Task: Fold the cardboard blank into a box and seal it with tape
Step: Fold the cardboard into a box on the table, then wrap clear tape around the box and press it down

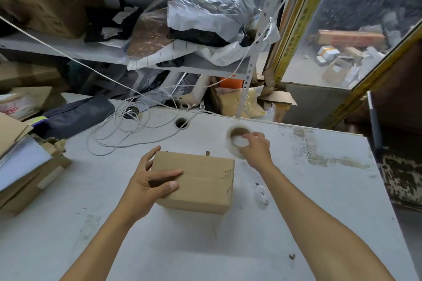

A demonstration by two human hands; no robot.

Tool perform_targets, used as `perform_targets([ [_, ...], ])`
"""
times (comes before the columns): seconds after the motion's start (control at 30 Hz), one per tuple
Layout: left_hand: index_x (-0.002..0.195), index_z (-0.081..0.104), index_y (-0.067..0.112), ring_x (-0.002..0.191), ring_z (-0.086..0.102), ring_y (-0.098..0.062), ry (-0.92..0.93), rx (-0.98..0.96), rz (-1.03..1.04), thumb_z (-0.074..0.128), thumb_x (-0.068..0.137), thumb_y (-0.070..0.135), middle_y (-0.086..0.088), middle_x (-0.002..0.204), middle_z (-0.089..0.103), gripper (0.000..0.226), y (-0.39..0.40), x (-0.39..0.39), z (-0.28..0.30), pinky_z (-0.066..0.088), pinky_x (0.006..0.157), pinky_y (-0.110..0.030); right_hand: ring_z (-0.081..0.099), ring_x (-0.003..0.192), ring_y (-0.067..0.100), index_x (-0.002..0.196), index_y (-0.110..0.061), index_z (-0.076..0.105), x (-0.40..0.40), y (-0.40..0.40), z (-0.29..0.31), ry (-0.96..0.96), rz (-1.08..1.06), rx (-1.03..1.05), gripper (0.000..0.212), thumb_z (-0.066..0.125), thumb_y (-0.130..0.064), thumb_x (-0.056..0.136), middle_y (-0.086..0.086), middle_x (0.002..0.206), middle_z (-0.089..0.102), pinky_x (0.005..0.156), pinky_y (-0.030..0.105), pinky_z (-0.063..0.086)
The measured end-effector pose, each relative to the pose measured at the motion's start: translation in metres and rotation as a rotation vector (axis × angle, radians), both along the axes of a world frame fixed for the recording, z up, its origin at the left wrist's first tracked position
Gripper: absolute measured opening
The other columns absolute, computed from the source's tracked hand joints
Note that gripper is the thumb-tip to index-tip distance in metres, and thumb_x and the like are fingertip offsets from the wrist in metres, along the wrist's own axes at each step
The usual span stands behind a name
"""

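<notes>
Item 1. Counter (296, 223): pale grey, scuffed, with old tape residue at the right. The near part lay bare except for both forearms reaching in from the near edge.

Item 2. Cardboard box (196, 182): already folded into shape and standing at mid-counter, top flaps closed along a centre seam. No tape was visible on that seam.

Item 3. Left hand (148, 182): spread over the box's left end, thumb on the top panel and fingers curled round the left side, pressing the flaps shut and steadying the box.

Item 4. Small white object (261, 194): just right of the box on the counter; too small to identify.

Item 5. Right hand (257, 149): just beyond the box's far right corner, fingers closed over the rim of the tape roll.

Item 6. Tape roll (238, 141): clear tape on a brown core, tilted and gripped by the right hand, near the box but not touching it. A thin strip appeared to rise from it; its nature could not be told.

Item 7. White cord (127, 130): coiled loosely on the far left of the counter.

Item 8. Shelf (68, 49): beyond the counter, piled with bags and cartons.

Assessment: folding looked complete and sealing was the step in hand. The next move would likely call for bringing the roll over the box, finding the free end, and laying tape along the seam while the left hand held the flaps down.
</notes>
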State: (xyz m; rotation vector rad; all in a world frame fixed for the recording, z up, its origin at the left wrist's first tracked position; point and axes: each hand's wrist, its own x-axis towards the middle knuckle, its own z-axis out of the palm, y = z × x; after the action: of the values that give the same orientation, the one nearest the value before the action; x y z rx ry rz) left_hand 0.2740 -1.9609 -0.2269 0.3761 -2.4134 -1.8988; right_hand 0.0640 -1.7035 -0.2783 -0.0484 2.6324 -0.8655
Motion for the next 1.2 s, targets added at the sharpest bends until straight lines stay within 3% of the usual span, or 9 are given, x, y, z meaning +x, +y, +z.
perform_targets([
  [0.13,0.096,0.082,0.034,0.141,0.033,-0.001,-0.003,0.026,0.007,0.081,0.063,0.045,0.036,0.15,0.027,0.035,0.0,-0.002,0.001,0.041,0.108,-0.035,0.027,0.136,0.039,0.116,-0.022,0.065,-0.011,-0.009,-0.01,-0.055,0.081,0.189,0.028,0.069,-0.028,0.089,0.005,0.161,0.012,0.106,0.046,0.038],
  [0.27,0.096,0.082,0.034,0.139,0.034,0.001,0.003,0.047,-0.002,0.08,0.062,0.047,0.036,0.148,0.028,0.036,-0.001,-0.003,0.002,0.042,0.109,-0.038,0.04,0.134,0.036,0.102,-0.01,0.061,-0.005,-0.012,0.004,-0.004,-0.006,-0.077,0.01,0.064,-0.01,0.093,0.004,0.163,0.012,0.08,0.021,0.04],
  [0.37,0.095,0.082,0.034,0.139,0.033,0.003,-0.002,0.07,-0.016,0.081,0.062,0.045,0.033,0.15,0.027,0.035,-0.002,-0.005,0.002,0.042,0.11,-0.037,0.034,0.141,0.028,0.104,-0.008,0.061,0.011,-0.019,0.039,0.068,-0.024,-0.259,0.014,0.067,-0.014,0.093,0.006,0.163,0.015,0.096,0.021,0.028],
  [0.53,0.095,0.081,0.038,0.137,0.029,0.013,0.0,0.006,-0.039,0.081,0.069,0.029,0.015,0.158,0.022,0.027,-0.001,-0.003,0.009,0.036,0.095,-0.002,0.029,0.145,0.019,0.101,-0.026,0.059,0.075,-0.046,0.1,0.279,-0.017,-0.438,0.018,0.07,-0.019,0.089,-0.002,0.162,0.016,0.11,0.04,0.039],
  [0.67,0.098,0.077,0.047,0.143,0.019,0.006,0.049,-0.107,-0.084,0.084,0.075,0.022,0.016,0.161,0.014,0.034,-0.003,0.001,0.016,0.029,0.106,-0.008,0.022,0.145,0.0,0.104,-0.022,0.062,0.132,-0.076,0.107,0.429,0.006,-0.457,0.021,0.071,-0.013,0.088,-0.004,0.162,0.019,0.108,0.026,0.038],
  [0.8,0.105,0.072,0.042,0.127,0.042,0.002,0.128,-0.318,-0.113,0.084,0.075,0.02,0.01,0.136,0.049,0.039,-0.009,0.0,0.031,0.037,0.1,-0.012,0.011,0.125,-0.034,0.109,-0.015,0.067,0.163,-0.097,0.089,0.485,0.036,-0.384,0.021,0.071,-0.011,0.088,-0.004,0.161,0.022,0.09,-0.006,0.025],
  [0.9,0.107,0.062,0.021,0.106,0.061,-0.004,0.173,-0.256,0.009,0.085,0.073,0.018,0.009,0.112,0.065,0.042,-0.016,-0.001,0.037,0.05,0.093,-0.024,0.026,0.14,-0.005,0.111,-0.017,0.068,0.162,-0.102,0.086,0.492,0.029,-0.368,0.023,0.071,-0.012,0.089,-0.006,0.161,0.023,0.096,0.003,0.025],
  [1.0,0.117,0.052,0.019,0.111,0.061,-0.006,0.195,-0.162,0.1,0.086,0.074,0.02,0.005,0.122,0.06,0.055,-0.018,-0.004,0.041,0.052,0.091,-0.02,0.03,0.146,0.016,0.111,-0.013,0.069,0.159,-0.104,0.083,0.521,0.02,-0.368,0.023,0.071,-0.01,0.089,-0.001,0.16,0.026,0.097,-0.002,0.02],
  [1.2,0.101,0.062,0.013,0.111,0.058,-0.005,0.28,-0.242,0.061,0.076,0.083,0.013,0.004,0.117,0.059,0.023,-0.022,-0.017,0.043,0.054,0.09,-0.023,0.025,0.143,0.006,0.11,-0.019,0.068,0.161,-0.105,0.078,0.505,0.053,-0.412,0.021,0.07,-0.014,0.09,-0.011,0.157,0.024,0.102,0.003,0.02],
])
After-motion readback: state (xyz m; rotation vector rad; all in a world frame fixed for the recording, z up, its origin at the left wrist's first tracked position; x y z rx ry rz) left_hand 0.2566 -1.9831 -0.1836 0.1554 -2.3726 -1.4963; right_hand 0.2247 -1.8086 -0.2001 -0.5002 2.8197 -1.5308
